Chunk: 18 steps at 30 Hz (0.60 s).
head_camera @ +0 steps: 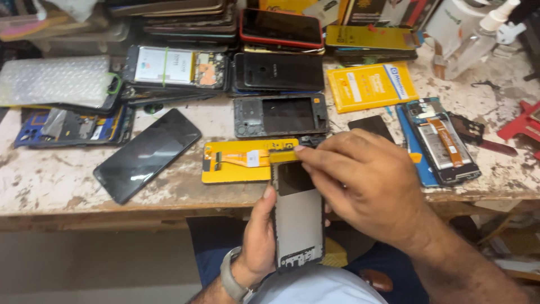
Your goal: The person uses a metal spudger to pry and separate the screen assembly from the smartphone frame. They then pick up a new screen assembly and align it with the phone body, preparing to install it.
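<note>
Left hand grips a bare grey phone frame; right hand pinches its yellow flex strip.

Glossy glass screen; rough worn wood bench.

A worn wooden workbench, its pale paint chipped and stained, is seen filling the upper half of the view, and its front edge is run from nine o'clock to three o'clock. Below that edge, toward seven o'clock, a plain grey floor is shown in shade. The bench top is lit evenly and softly, and the far side at twelve o'clock is crowded with stacked clutter; no wall or window is shown.
</note>
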Tool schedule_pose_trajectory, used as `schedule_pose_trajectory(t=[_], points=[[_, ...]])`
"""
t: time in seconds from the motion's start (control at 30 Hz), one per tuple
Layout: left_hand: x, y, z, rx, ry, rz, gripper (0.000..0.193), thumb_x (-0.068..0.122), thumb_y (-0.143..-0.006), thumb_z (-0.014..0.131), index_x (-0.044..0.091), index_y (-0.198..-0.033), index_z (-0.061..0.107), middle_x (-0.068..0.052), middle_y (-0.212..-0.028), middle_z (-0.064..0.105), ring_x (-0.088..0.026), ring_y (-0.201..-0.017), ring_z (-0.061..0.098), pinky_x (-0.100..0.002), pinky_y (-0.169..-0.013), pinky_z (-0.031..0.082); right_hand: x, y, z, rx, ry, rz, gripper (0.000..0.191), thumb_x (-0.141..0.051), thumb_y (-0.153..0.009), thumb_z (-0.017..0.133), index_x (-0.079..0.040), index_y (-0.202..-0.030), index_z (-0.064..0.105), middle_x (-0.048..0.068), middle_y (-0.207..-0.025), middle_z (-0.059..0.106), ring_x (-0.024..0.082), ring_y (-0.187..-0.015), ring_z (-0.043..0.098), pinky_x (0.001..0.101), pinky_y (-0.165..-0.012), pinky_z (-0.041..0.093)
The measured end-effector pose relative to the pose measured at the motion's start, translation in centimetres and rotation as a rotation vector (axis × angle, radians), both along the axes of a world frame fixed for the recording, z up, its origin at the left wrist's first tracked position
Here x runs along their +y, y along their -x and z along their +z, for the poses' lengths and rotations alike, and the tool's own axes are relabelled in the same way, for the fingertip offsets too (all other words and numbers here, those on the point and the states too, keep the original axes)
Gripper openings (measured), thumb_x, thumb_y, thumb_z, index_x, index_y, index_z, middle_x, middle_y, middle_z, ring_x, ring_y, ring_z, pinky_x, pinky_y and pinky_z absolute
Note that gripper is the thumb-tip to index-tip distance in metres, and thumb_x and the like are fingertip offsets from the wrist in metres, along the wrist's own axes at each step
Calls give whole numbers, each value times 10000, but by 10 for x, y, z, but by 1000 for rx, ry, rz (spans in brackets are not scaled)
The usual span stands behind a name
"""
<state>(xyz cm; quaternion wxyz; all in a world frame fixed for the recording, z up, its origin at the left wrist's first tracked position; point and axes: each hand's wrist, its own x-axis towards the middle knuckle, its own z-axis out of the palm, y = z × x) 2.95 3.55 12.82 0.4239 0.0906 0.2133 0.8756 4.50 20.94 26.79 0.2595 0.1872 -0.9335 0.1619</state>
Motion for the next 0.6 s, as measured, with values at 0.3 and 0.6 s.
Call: schedule_pose_trajectory(t=[0.3,0.6], points=[[-4,6,6,43,-36,100,706,514,-1088,233,-6,-1509,459,-186,-1460,575,-247,-1086,664,-386,-949,566,4,-1,9,13,-50,-123,227,-111,-844,794,-87,-1070,781,65,-953,732,229,-855,700,354,-747,553],[-6,6,12,55,-62,125,718,507,-1079,241,-24,-1513,455,-221,-1494,545,-253,-1116,650,-414,-958,572,13,2,5,-17,-5,-165,217,-82,-846,785,-55,-1061,782,76,-914,722,218,-823,697,342,-730,549]])
